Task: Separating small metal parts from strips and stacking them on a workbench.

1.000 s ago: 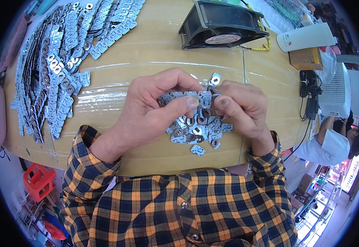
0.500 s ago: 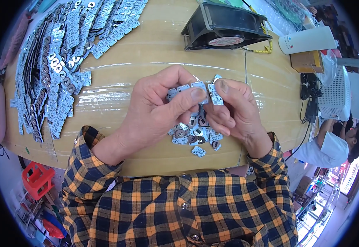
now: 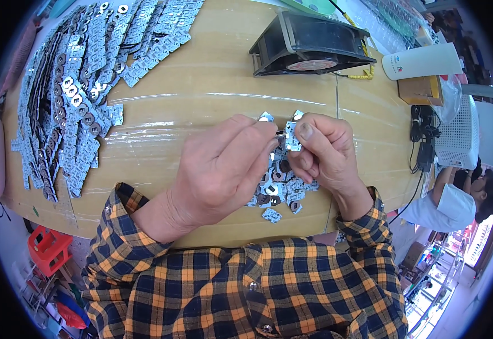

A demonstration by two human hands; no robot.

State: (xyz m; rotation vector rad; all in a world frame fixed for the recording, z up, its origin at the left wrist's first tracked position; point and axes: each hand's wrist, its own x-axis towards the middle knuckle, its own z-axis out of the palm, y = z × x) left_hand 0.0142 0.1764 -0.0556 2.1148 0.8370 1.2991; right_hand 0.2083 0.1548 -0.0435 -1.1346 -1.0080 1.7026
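Note:
My right hand [image 3: 327, 148] pinches a small pale-blue circuit board [image 3: 293, 137] upright between thumb and fingers. Close beside it, my left hand [image 3: 224, 161] is closed with its back turned up. The board strip seen in it earlier is now hidden behind the fingers; only a dark sliver shows at the fingertips, beside the right hand's board. Beneath both hands lies a pile of small circuit boards [image 3: 277, 183], some bearing round dark or silvery parts. One loose board [image 3: 271, 215] lies at the pile's near side.
A large heap of board strips [image 3: 65, 107] covers the table's left side. Toward the back stands a black fan [image 3: 311, 42]. A white cup [image 3: 422, 61], a cardboard box [image 3: 420, 89], black cables [image 3: 424, 135] and a white basket [image 3: 461, 133] line the right. Another person [image 3: 453, 198] sits beyond.
My left hand has rolled over, back upward, hiding its board strip. My right hand has shifted slightly, and its board now stands straighter.

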